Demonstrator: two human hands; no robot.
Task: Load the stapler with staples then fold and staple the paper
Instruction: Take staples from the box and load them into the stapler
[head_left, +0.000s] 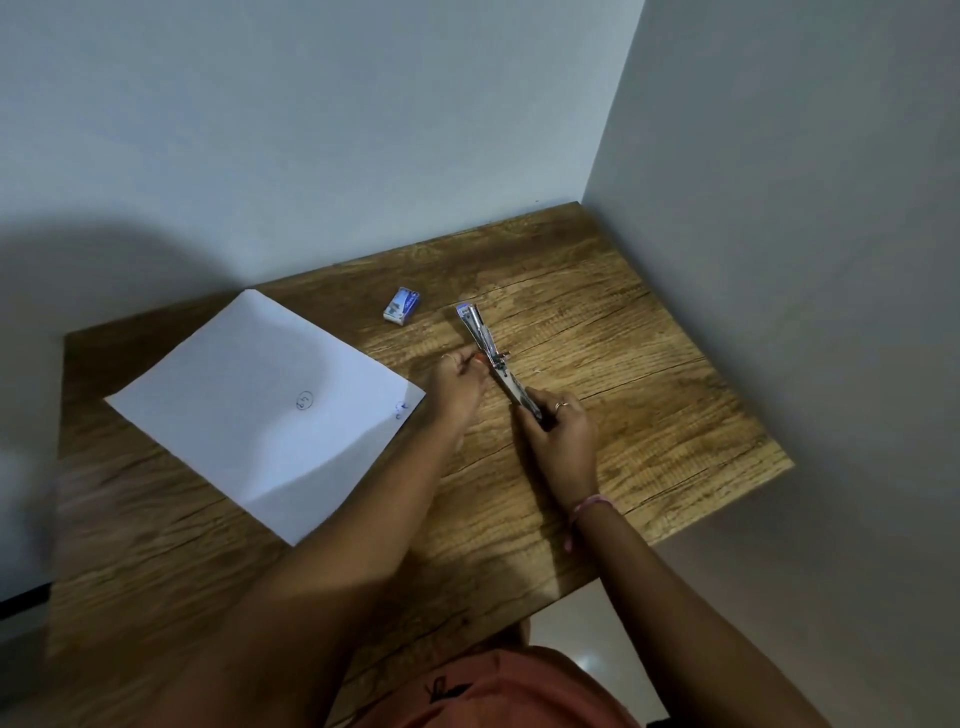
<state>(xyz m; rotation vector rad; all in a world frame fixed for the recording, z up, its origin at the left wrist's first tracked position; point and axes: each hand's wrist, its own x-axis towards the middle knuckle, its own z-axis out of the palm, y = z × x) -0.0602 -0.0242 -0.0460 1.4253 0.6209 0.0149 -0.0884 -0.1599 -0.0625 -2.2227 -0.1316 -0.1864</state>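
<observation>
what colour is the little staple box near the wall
Blue and white; the staple box shows in the head view, lying on the table.

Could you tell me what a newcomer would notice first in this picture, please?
Two bare hands work on an opened stapler at the middle of the wooden table: the right hand grips its near end, the left hand pinches at its hinge. A white paper lies flat to the left, and a small staple box sits beyond.

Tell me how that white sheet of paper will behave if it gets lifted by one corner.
The paper looks like a single thin sheet lying flat on the table, so it would probably droop. Likely very light, and a push may slide it easily.
</observation>
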